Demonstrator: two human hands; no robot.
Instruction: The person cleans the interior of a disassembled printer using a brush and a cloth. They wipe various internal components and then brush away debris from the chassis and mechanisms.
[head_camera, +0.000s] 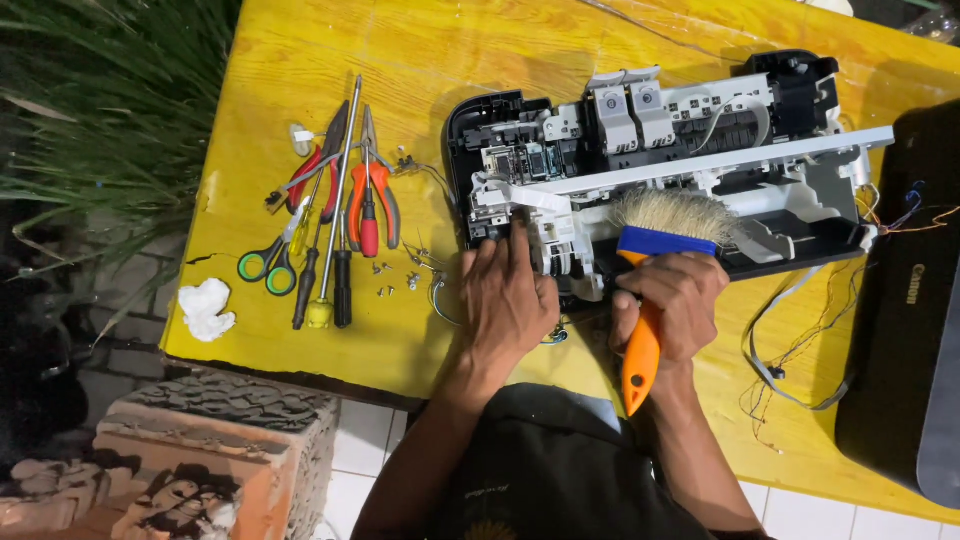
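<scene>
Brush upright, bristles away, right hand gripping it, left hand flat on printer.

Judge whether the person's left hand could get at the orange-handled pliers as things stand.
Probably yes: the left hand rests on the opened printer, holding nothing, and only small screws lie before the orange-handled pliers.

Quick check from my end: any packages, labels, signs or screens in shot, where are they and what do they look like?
No packages, signs or screens.
Black printer cover: at the table's right edge, glossy black, with a small pale logo mark on it.
Carved block: below the table's left end, orange-brown with a dark relief pattern.
</scene>
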